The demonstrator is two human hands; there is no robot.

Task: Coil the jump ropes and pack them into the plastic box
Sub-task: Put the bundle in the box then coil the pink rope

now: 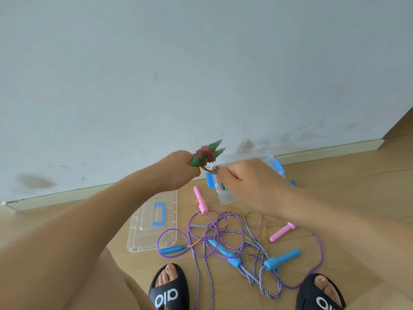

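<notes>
While purple, striped and pink jump ropes (223,240) lie tangled on the floor (335,198) by the sandals (168,287), the left hand (178,173) clamps the green handles (207,153), long axis pointing toward 2 o'clock. The right hand (241,180) pinches the reddish cord's tail. Winding looks nearly finished; next, tuck the end and lower the bundle into the plastic box (225,195) beyond, at 3 o'clock from its lid (154,224).

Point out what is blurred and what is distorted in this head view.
Head view: the green handles and rope wound round them in the left hand smear with motion blur; the right hand is softer too; the baseboard bows from wide-angle distortion; floor ropes stay sharp.
</notes>
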